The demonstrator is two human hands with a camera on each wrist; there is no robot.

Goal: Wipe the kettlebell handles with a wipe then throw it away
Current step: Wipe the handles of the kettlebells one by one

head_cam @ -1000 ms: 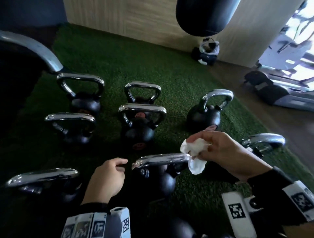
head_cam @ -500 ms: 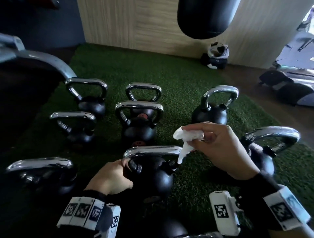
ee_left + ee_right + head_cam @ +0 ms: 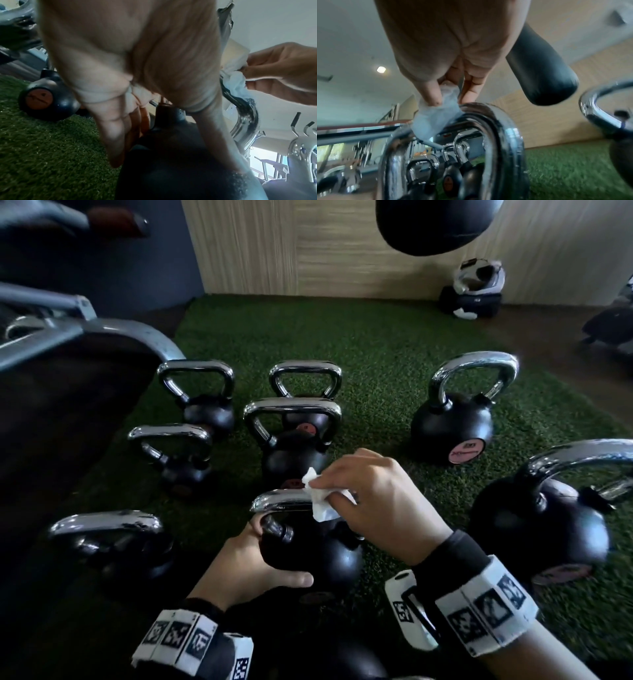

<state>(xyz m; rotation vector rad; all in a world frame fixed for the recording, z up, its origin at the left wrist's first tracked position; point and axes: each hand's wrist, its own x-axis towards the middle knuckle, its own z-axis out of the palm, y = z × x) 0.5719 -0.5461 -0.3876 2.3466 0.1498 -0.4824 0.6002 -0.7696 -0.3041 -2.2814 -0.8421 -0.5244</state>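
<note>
Several black kettlebells with chrome handles stand on green turf. The nearest kettlebell [image 3: 318, 556] sits in front of me. My left hand [image 3: 253, 566] grips its black body, thumb along the front and fingers behind the handle's left post. My right hand [image 3: 373, 501] pinches a crumpled white wipe [image 3: 320, 501] and presses it onto the top of the chrome handle [image 3: 277, 501]. In the right wrist view the wipe [image 3: 435, 119] lies on the handle's [image 3: 496, 128] top bend between thumb and fingers. The left wrist view shows the wipe [image 3: 235, 81] on the handle [image 3: 245, 112].
Other kettlebells stand around: one at the left [image 3: 113, 535], two large ones at the right [image 3: 452, 419] [image 3: 544, 525], more behind [image 3: 291, 446]. A dark bench with a metal frame [image 3: 68, 392] fills the left. A punching bag [image 3: 435, 224] hangs above, by the wood wall.
My left hand has gone from hovering to gripping the near kettlebell's body. My right hand has brought the wipe leftward and down onto the handle's top.
</note>
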